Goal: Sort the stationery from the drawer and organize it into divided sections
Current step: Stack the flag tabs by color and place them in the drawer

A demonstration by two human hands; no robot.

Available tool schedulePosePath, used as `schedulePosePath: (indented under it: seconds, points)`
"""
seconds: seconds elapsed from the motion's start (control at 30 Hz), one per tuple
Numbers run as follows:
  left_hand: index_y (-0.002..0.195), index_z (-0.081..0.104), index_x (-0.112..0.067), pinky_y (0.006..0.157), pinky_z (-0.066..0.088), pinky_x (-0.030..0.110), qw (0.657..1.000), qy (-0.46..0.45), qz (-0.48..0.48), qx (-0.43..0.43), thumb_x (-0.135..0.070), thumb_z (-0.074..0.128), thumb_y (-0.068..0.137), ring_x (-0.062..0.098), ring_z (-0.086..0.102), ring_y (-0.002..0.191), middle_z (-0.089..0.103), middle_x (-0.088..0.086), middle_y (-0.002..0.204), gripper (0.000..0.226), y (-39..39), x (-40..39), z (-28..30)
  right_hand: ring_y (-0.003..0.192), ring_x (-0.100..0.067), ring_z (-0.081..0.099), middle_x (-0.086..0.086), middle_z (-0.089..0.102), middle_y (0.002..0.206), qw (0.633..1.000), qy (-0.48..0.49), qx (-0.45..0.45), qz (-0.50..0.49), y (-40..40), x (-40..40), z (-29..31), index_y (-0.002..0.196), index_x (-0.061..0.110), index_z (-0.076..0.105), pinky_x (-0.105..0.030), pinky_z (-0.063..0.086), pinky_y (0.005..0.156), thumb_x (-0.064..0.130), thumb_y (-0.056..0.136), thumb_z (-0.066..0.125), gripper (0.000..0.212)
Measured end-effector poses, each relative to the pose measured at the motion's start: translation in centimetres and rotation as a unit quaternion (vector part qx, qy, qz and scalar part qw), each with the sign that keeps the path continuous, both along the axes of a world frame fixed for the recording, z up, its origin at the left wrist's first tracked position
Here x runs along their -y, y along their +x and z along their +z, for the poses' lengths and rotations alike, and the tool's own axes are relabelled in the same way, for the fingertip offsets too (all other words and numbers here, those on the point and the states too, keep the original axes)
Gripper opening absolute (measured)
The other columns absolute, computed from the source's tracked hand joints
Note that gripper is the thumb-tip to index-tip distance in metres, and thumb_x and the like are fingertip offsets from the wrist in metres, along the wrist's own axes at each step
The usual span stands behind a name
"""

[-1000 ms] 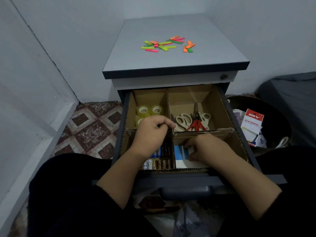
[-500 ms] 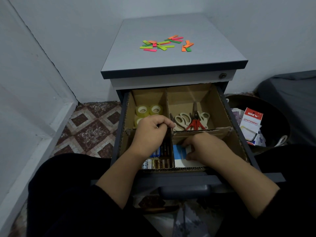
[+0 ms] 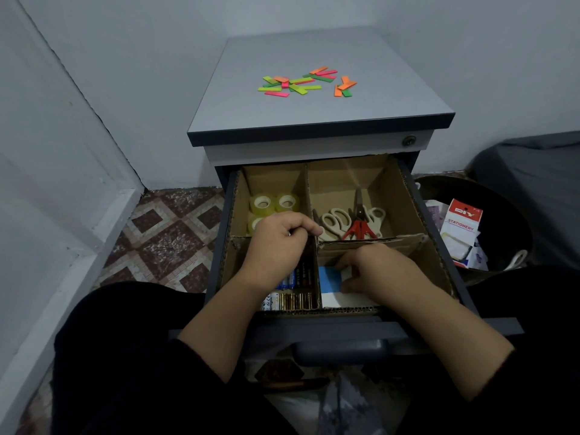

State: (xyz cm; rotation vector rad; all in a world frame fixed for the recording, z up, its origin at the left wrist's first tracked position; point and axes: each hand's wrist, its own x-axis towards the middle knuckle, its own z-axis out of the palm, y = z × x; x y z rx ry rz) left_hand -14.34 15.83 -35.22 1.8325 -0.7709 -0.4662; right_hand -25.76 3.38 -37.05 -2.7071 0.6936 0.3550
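Left hand [image 3: 276, 246] curling over the cardboard divider [image 3: 314, 255], possibly pinching something small, can't tell. Right hand [image 3: 379, 271] pressing fingertips on the blue-white pad [image 3: 329, 277], near-right section. Pad looking light, flexible; gripping edges advised.

Sticky flags [image 3: 306, 82] scattered on the cabinet top [image 3: 320, 98], open drawer [image 3: 339, 332] below, tape rolls [image 3: 274, 204] rear-left, scissors [image 3: 351, 222] rear-right, batteries [image 3: 293, 293] front-left, what may be a notepad [image 3: 332, 285] front-right, bin [image 3: 502, 215] to the right.
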Motion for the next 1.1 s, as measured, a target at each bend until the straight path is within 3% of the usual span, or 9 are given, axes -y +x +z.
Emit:
schedulePosePath:
  seconds: [0.1,0.17,0.27,0.43,0.63,0.83,0.93,1.0,1.1]
  points:
    - [0.079,0.072,-0.021,0.041,0.031,0.005,1.0,0.003,-0.002,-0.004,0.003,0.046,0.092,-0.003,0.045,0.04,0.062,-0.012,0.071,0.037,0.0,-0.1,0.0,0.084,-0.016,0.059,0.004,0.064,0.093,0.998,-0.006,0.0,-0.062,-0.7,0.4,0.6,0.105,0.028,0.067,-0.028,0.049,0.072,0.031,0.085,0.066,0.02]
    - [0.077,0.071,-0.025,0.039,0.036,0.018,1.0,0.005,0.002,0.004,0.002,0.046,0.092,0.007,0.044,0.041,0.067,-0.008,0.08,0.039,0.2,-0.1,-0.1,0.076,-0.018,0.058,0.001,0.058,0.079,0.99,-0.064,-0.022,-0.124,-1.3,1.2,0.9,0.098,0.018,0.066,-0.029,0.049,0.068,0.023,0.087,0.062,0.012]
    - [0.074,0.071,-0.03,0.06,0.054,0.042,1.0,0.008,0.015,0.014,0.0,0.048,0.091,0.037,0.061,0.069,0.07,-0.009,0.091,0.042,0.4,-0.1,-0.2,0.078,-0.022,0.053,-0.003,0.049,0.077,0.976,-0.075,-0.096,-0.18,-1.7,1.7,1.6,0.093,0.012,0.06,-0.034,0.051,0.074,0.019,0.085,0.065,0.012]
    - [0.076,0.071,-0.028,0.056,0.051,0.028,1.0,0.013,-0.001,0.017,0.001,0.047,0.091,0.016,0.06,0.062,0.069,-0.004,0.094,0.041,0.2,-0.1,-0.1,0.095,-0.024,0.063,-0.005,0.061,0.093,0.977,-0.07,-0.098,-0.175,-2.2,1.3,0.7,0.102,0.01,0.063,-0.035,0.053,0.08,0.012,0.089,0.058,0.014]
    - [0.073,0.069,-0.032,0.071,0.055,0.046,1.0,0.013,0.009,0.023,0.0,0.048,0.091,0.037,0.064,0.083,0.069,-0.006,0.098,0.043,0.4,-0.2,-0.3,0.085,-0.023,0.06,0.001,0.046,0.072,0.979,-0.074,-0.066,-0.176,-2.3,1.3,0.6,0.093,0.012,0.063,-0.032,0.048,0.07,0.013,0.09,0.056,0.008]
    - [0.073,0.069,-0.032,0.067,0.05,0.023,1.0,0.006,0.001,0.015,0.002,0.048,0.09,0.006,0.062,0.077,0.069,-0.009,0.095,0.043,0.4,-0.1,-0.2,0.079,-0.021,0.053,0.002,0.041,0.068,0.977,-0.066,-0.066,-0.189,-2.4,1.2,1.0,0.095,0.012,0.062,-0.031,0.044,0.071,0.012,0.091,0.055,0.009]
    - [0.075,0.07,-0.03,0.059,0.053,0.035,1.0,0.005,0.0,0.019,0.001,0.048,0.091,0.025,0.061,0.066,0.069,-0.01,0.094,0.041,0.5,-0.1,-0.2,0.079,-0.022,0.055,0.002,0.044,0.069,0.977,-0.052,-0.059,-0.197,-2.4,1.4,0.9,0.092,0.012,0.063,-0.033,0.047,0.074,0.013,0.091,0.054,0.009]
    - [0.075,0.07,-0.03,0.063,0.054,0.044,1.0,0.004,0.002,0.024,0.001,0.048,0.091,0.036,0.062,0.072,0.069,-0.011,0.092,0.041,0.5,-0.1,-0.1,0.076,-0.021,0.055,0.001,0.048,0.07,0.977,-0.045,-0.051,-0.203,-2.3,1.5,0.9,0.086,0.012,0.062,-0.034,0.051,0.075,0.016,0.091,0.054,0.011]
    - [0.074,0.07,-0.03,0.063,0.054,0.042,1.0,0.006,0.005,0.023,0.002,0.047,0.091,0.034,0.062,0.07,0.069,-0.013,0.089,0.043,0.4,-0.1,-0.1,0.072,-0.019,0.054,-0.001,0.052,0.071,0.975,-0.028,-0.047,-0.216,-2.3,1.7,1.2,0.068,0.017,0.051,-0.031,0.05,0.071,0.023,0.092,0.055,0.025]
